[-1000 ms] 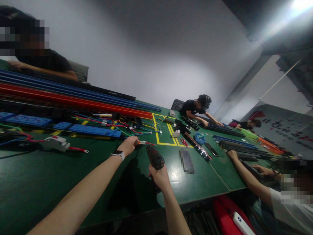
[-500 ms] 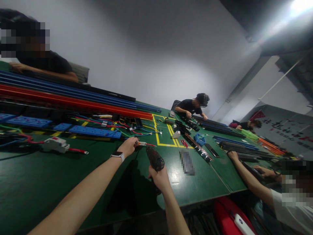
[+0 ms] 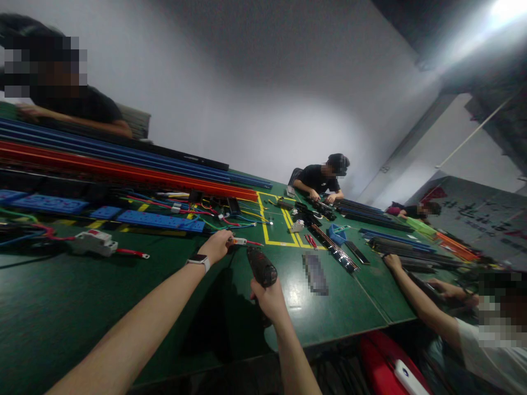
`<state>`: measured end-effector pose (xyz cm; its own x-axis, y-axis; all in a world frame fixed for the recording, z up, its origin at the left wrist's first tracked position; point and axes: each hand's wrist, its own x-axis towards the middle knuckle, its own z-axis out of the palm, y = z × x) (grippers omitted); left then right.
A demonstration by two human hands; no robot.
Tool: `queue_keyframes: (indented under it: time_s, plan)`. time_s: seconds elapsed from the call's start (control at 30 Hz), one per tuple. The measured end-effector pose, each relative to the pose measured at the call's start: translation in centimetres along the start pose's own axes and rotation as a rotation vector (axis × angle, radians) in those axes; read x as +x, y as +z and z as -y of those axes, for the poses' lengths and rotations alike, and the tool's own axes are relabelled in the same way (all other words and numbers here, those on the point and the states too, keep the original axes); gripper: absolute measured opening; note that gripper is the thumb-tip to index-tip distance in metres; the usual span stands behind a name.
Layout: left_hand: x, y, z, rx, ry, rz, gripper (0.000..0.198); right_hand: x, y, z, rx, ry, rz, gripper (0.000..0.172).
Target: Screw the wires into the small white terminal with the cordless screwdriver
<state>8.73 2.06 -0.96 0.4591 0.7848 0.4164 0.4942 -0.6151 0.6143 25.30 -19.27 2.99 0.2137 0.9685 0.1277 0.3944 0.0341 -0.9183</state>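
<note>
My left hand (image 3: 217,248), with a watch on its wrist, is closed around a small white circuit breaker (image 3: 239,241) with an orange mark. A short red wire (image 3: 254,243) runs out of its right side. My right hand (image 3: 269,300) grips a dark power screwdriver (image 3: 260,265) by its handle. The tool's front end points away from me, close to the red wire; whether they touch I cannot tell. Another white circuit breaker (image 3: 96,242) with a lugged red wire (image 3: 132,253) lies on the green table (image 3: 173,307) to the left.
Blue socket strips (image 3: 160,220), loose wires and long red rails (image 3: 173,182) lie beyond my left hand. To the right are red-handled pliers (image 3: 310,241), a blurred-out flat object (image 3: 315,273), a blue bin (image 3: 337,234) and a metal strip (image 3: 335,249). Several co-workers sit around.
My hands, the circuit breaker and the screwdriver look unmoved. The co-worker at the far side has lowered their head a little and shifted their hands left.
</note>
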Motion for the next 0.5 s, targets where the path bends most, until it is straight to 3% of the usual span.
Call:
queue_keyframes:
  time_s: [0.5]
  plan:
    - [0.08,-0.18,-0.18,0.020,-0.016,0.024,0.017,0.07,-0.01,0.21,0.038,-0.007,0.022,0.003]
